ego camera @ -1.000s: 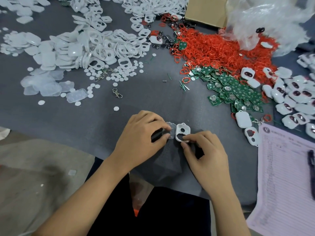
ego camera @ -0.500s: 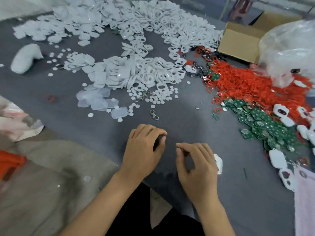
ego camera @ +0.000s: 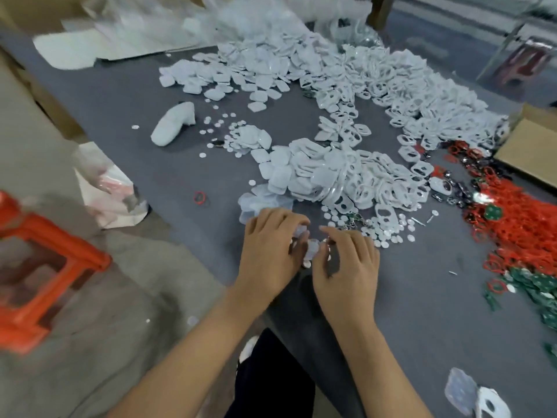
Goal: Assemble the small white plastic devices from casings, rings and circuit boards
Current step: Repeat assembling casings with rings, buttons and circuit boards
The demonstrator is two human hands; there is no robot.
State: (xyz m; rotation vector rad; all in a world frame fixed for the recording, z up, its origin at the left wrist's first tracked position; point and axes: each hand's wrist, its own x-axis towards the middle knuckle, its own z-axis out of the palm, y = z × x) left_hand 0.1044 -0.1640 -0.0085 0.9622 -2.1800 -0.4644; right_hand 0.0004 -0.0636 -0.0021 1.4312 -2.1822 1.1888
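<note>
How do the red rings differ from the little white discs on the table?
The red rings are open loops; the white discs are solid and round. The rings are bright red and heaped thickly along the right side; the discs are pale white and scattered thinly, just beyond the right hand. Both lie loose on the grey table.

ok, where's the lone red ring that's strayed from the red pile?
In the head view, the single red rubber ring lies alone on the grey table, left of the white plastic casing pile and beyond the left hand.
</note>
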